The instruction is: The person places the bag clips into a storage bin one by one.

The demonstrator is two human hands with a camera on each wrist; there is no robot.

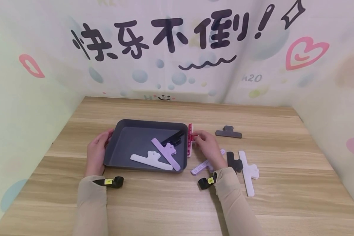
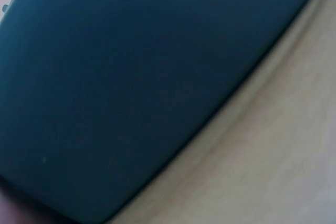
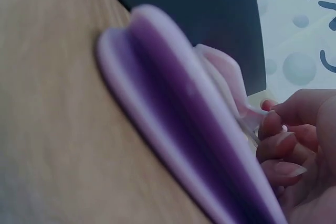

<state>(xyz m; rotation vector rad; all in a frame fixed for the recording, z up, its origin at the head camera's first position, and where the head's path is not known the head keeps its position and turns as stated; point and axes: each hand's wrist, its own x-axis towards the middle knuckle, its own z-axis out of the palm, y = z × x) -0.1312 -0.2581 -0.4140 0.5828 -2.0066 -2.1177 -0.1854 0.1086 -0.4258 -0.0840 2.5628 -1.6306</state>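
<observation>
In the head view, my left hand (image 1: 96, 154) lies along the outside of the left wall of a dark grey tray (image 1: 129, 122), fingers against it. The tray wall (image 2: 142, 77) fills much of the left wrist view. My right hand (image 1: 207, 146) pinches the handle of a red-and-pink bag clip (image 1: 190, 141), which stands along the tray's right outer wall. Inside the tray, a black clip (image 1: 174, 139), a lilac clip (image 1: 165, 152) and a white clip (image 1: 151, 160) lie toward the right. Another lilac clip (image 3: 184, 108) lies under my right wrist.
Right of my right hand, a black clip (image 1: 234, 161) lies beside a white clip (image 1: 248, 173) on the wooden table (image 1: 153, 206). Farther back is a dark grey clip (image 1: 228, 132). A printed curtain (image 1: 177, 78) hangs behind the table.
</observation>
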